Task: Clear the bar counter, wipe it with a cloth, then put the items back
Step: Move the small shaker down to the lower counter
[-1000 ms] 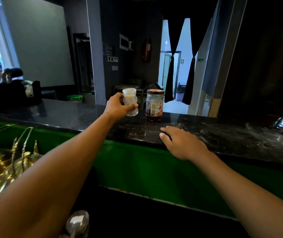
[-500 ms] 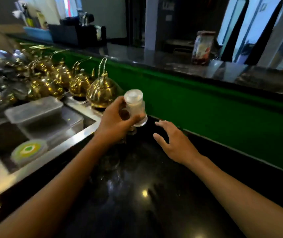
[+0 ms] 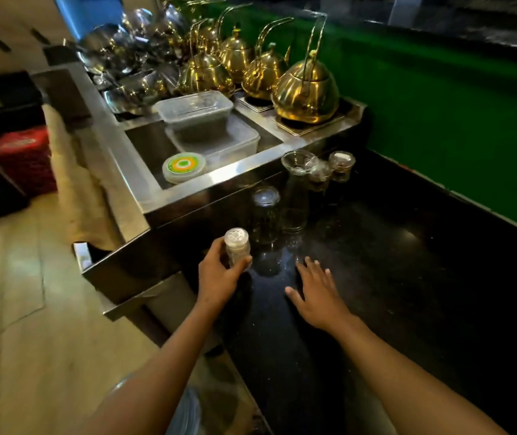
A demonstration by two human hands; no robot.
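Holding the small clear plastic shaker with the perforated cap (image 3: 237, 248) upright, my left hand (image 3: 219, 274) is gripping it just above the black glossy worktop (image 3: 392, 277), nearer me than the clear glass jar (image 3: 265, 215); my right hand (image 3: 319, 293) is hovering spread flat beside it.

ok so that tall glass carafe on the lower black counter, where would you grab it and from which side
Probably round the narrower body just below the flared mouth of the glass carafe, coming from the right. It stands upright, with an upturned glass close on its left and small jars behind, so the right side looks freest, nearest the open right hand.
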